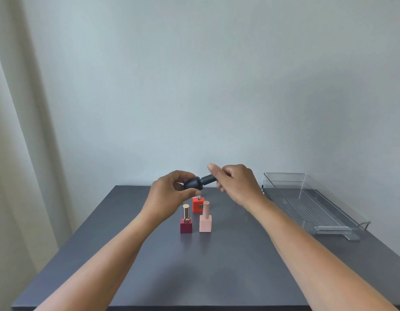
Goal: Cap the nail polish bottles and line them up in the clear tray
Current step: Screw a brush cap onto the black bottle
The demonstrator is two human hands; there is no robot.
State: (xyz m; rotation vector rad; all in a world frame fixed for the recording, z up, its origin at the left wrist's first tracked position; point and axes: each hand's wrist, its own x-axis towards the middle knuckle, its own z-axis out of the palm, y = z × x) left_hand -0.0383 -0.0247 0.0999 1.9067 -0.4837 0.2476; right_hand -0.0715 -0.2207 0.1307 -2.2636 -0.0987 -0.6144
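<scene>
1. The left hand (169, 191) is curled around the round dark bottle (193, 184) and holds it up in the air, tipped sideways. I think it keeps the bottle steady so the cap can turn.
2. The dark red bottle (186, 225) stands on the grey table (131, 254) with its gold cap on. The pink bottle (205, 223) stands just beside it, capped too.
3. The orange bottle (198, 204) stands behind them, under the hands. Its top looks open, with no cap.
4. The right hand (236, 182) pinches the long dark cap (209, 179) with bent fingers, probably to twist it on.
5. The clear tray (360, 217) waits far right, with no bottles in it. Nothing blocks the way there.
</scene>
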